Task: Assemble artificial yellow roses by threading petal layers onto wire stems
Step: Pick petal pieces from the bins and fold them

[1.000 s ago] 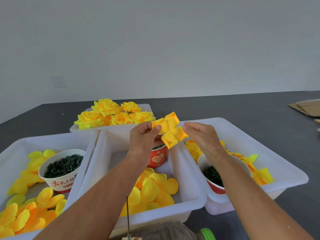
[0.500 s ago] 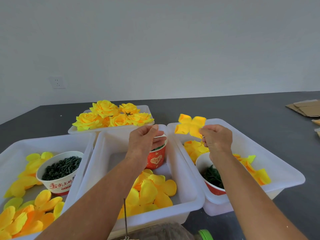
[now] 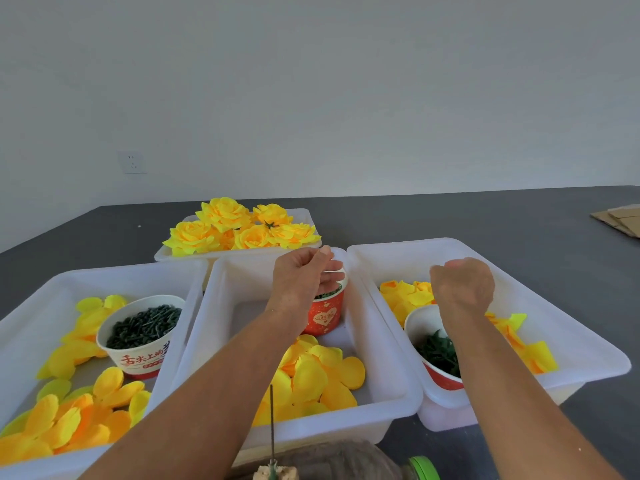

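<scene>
Lying loose beneath the right hand (image 3: 462, 289), the yellow petals (image 3: 407, 296) filled the right tub (image 3: 561, 303), that fist curled with its contents hidden from me, while the left hand (image 3: 304, 275) hovered with relaxed fingers over a red cup (image 3: 323, 315).

Loose yellow petal layers (image 3: 313, 377) piled in middle tub; thin wire stem (image 3: 272, 422) upright at near edge.

A single head-worn view looks forward and down, close over the white bins (image 3: 391, 393), wall beyond.
</scene>
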`<state>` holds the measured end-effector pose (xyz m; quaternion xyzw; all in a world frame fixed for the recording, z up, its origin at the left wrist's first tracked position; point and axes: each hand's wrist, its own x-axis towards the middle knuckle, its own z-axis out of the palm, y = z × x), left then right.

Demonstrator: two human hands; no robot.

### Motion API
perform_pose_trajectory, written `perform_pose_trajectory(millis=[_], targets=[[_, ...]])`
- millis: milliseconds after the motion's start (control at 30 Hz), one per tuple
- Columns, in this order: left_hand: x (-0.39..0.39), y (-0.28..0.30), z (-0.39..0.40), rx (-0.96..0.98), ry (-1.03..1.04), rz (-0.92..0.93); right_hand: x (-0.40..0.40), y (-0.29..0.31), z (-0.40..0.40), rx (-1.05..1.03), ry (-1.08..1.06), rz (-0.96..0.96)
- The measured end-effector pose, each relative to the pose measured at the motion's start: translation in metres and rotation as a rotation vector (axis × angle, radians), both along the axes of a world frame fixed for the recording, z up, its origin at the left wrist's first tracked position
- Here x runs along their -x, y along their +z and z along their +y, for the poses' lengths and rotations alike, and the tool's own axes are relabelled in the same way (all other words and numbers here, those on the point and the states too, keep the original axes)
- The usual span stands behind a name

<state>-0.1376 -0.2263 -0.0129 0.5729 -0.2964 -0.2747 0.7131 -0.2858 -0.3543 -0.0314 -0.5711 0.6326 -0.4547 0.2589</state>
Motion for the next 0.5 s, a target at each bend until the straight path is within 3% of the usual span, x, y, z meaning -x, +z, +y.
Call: perform_pose_trajectory(millis=[100,200,400,500], targets=[[-0.003,0.002,0.0,0.008,0.036,-0.045,-0.006,0.002,0.009,0.17,0.063,0.082],[-0.004,0.007,0.003,0.018,0.05,-0.092,-0.017,0.007,0.022,0.319,0.216,0.025],[-0.017,0.031,0.013,0.037,0.127,-0.153,-0.034,0.033,0.053,0.419,0.612,0.038],[-0.031,0.035,0.027,-0.03,0.183,-0.278,-0.046,0.046,0.074,0.415,0.762,-0.017]])
